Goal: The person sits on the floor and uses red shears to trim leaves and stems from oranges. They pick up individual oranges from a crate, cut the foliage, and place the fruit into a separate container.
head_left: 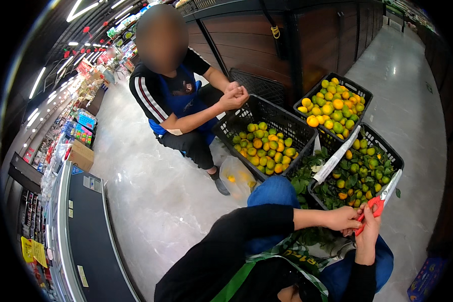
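Observation:
My right hand [369, 231] grips a pair of scissors [377, 205] by its red handles, the metal blades angled up and away to the right. Against the lower handle are the bent fingers of my left hand [341, 219]; whether they hold something is hidden. Just beyond the blades stands a black plastic crate [387, 141] of green-orange citrus fruits [356, 168], many among leaves. A white strip [338, 154] lies along its left side. Loose leafy twigs [304, 179] fill the gap beside that crate and continue below my forearms.
Opposite me a person [185, 98] squats, hands together over a second black crate [287, 122] of leafless citrus. A third crate [326, 137], piled fuller, stands behind. A clear plastic bag [236, 179] rests by the person's shoe. A grey refrigerated case [92, 234] stands left.

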The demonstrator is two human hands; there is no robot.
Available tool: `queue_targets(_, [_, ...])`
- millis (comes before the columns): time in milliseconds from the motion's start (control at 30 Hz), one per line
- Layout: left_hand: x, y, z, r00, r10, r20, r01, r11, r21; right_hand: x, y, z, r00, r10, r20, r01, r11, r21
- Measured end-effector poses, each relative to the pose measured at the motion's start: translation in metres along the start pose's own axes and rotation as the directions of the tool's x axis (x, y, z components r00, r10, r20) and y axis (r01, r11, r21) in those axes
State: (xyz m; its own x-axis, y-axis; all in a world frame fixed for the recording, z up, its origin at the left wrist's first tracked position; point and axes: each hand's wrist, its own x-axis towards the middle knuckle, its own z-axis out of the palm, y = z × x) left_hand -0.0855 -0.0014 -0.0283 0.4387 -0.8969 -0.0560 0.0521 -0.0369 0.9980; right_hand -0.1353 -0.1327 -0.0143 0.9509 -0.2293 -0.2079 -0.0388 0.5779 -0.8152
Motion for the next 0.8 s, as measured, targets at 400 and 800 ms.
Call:
queue_targets(400, [0.004,0.002,0.009,0.968,0.018,-0.249,-0.005,0.998,0.056,0.008,0.0,0.013,0.999,0.05,0.006,-0.049,0.995,-0.088])
queue_targets(800, [0.001,0.03,-0.004,0.956,0.272,-0.11,-0.248,0.95,0.191,0.001,-0.024,0.02,0.982,0.048,0.183,-0.036,0.997,-0.068])
